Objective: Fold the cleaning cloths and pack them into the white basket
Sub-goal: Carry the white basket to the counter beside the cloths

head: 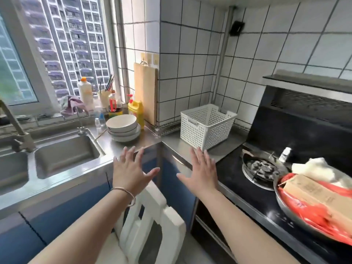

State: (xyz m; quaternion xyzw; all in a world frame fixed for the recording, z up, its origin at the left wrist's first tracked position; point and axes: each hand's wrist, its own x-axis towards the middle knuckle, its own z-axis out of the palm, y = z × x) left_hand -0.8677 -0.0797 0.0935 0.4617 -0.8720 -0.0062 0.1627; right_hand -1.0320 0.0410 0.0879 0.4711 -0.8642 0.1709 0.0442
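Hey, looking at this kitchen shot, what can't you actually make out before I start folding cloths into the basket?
All from the head view:
- Basket: its floor is hidden by its own near wall, so any contents can't be told.
- Pinkish cloth on the windowsill: bunched and blurred; one cloth or several is unclear.
- Pan on the stove: cut off by the right edge.
- Bottle labels: too small to read.
- Left hand and right hand: open, palms hidden.

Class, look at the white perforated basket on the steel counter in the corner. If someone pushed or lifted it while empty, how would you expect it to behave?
The white basket looks like thin plastic riddled with holes and appears empty, so it is probably light for its size. On the smooth steel counter it would likely slide rather than tip, given its broad base. The handle cutouts should make it easy to lift.
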